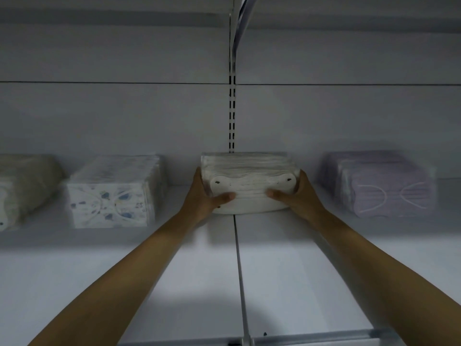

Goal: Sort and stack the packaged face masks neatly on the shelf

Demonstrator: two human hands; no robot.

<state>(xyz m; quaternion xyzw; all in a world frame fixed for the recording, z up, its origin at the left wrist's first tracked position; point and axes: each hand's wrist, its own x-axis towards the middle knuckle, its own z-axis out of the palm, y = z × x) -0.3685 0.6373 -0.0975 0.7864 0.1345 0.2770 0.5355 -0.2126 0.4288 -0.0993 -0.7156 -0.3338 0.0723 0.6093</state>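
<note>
A clear-wrapped pack of white face masks stands on the white shelf at the centre, close to the back wall. My left hand grips its left side, thumb curled across the front. My right hand grips its right side the same way. To the left sit a pack with a blue speckled print and, at the frame's edge, a beige pack. A lilac pack sits to the right. All packs stand apart in one row.
A slotted metal upright runs up the back wall behind the white pack. A seam splits the shelf into two boards. A metal rail edges the shelf front. Another shelf hangs overhead.
</note>
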